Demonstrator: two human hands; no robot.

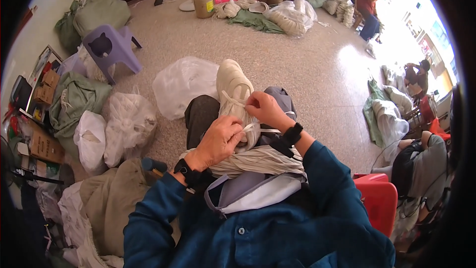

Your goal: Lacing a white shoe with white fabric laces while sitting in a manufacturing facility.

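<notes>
"Which way does the cream shoe (pixel 235 88) point?"
"Toe away from the body, between the knees, its long axis leaning slightly left."
"And the hands?"
"The right hand (pixel 267 109) pinches a white lace (pixel 232 100); the left hand (pixel 218 139) is curled at the shoe's side, covering part; I can't tell what it grips."
"Nearby?"
"A strand bundle (pixel 267 163) across the lap; a plastic bag (pixel 179 89) beyond the left knee."
</notes>
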